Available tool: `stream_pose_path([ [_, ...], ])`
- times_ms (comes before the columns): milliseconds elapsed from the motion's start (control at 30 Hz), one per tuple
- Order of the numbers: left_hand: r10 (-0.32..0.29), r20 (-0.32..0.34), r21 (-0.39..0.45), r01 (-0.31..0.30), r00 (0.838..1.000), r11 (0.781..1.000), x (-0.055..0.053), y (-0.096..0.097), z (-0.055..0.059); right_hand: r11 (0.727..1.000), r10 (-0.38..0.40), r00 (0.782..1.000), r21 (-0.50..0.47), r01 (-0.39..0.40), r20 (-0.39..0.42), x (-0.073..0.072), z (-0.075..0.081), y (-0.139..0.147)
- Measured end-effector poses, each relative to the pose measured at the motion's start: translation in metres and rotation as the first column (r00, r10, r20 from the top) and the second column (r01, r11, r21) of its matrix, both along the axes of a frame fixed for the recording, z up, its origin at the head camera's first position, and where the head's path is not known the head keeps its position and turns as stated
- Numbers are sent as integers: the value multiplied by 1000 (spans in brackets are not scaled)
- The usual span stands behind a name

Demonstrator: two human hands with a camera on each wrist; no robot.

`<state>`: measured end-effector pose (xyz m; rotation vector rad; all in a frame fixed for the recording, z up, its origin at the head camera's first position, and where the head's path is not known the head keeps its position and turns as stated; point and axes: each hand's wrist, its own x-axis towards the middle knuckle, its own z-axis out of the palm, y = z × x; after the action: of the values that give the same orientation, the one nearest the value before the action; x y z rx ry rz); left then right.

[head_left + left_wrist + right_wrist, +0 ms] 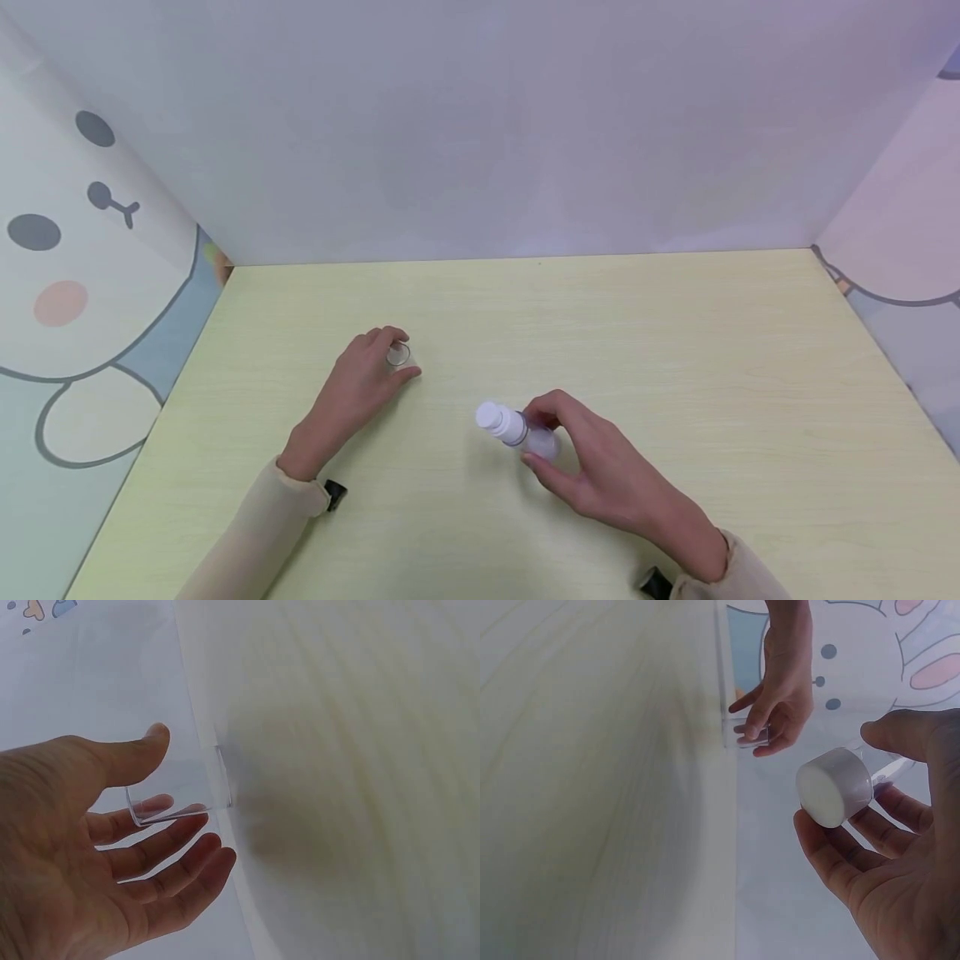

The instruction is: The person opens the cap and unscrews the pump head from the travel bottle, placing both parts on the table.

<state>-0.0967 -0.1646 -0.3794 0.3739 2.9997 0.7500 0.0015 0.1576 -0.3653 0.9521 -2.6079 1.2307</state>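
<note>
My left hand [362,372] curls its thumb and fingers round a small clear cup [398,356] that stands on the table. In the left wrist view the transparent wall of the cup [180,784] shows between thumb and fingers, its base at the tabletop. My right hand [600,467] holds a small bottle [542,443] with a white cap [491,416], thumb on one side and fingers on the other. The bottle tilts, cap end up and to the left. In the right wrist view a white round end of the bottle [823,796] faces the table side.
The pale wood-patterned table [637,325] lies under both hands. A plain pale wall [480,125] rises along its far edge. Side panels with cartoon animal prints [75,250] stand left and right. Small black devices [335,495] sit at both wrists.
</note>
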Motion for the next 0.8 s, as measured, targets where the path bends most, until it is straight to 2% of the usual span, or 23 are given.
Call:
stream_pose_path([
  [400,-12,-35,22,12,999,1000,6,1,10,1000,-23,1000,9,23,6,0,0,1],
  [800,-21,-96,-32,18,995,999,16,4,20,1000,-28,1000,4,28,4,1,1,1],
])
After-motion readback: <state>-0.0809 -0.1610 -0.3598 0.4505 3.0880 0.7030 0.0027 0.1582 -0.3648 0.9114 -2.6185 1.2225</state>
